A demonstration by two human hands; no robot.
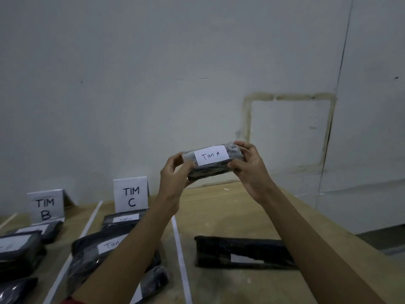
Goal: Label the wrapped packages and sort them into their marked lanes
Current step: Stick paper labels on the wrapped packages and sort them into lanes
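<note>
A small black wrapped package (210, 171) is held up in the air in front of the wall, above the table's far edge. A white label reading "TIM A" (211, 155) is stuck on its top face. My left hand (175, 172) grips its left end and my right hand (247, 165) grips its right end. Standing signs "TIM B" (45, 206) and "TIM C" (130, 194) mark two lanes on the wooden table (230, 207). Labelled black packages lie in the TIM C lane (121, 218) and the TIM B lane (19, 249).
White tape strips (180, 257) divide the table into lanes. Right of the strip lies a long black package (238, 251) with a white label, partly under my right forearm. The table's right edge runs diagonally, with floor beyond. A pale wall stands close behind.
</note>
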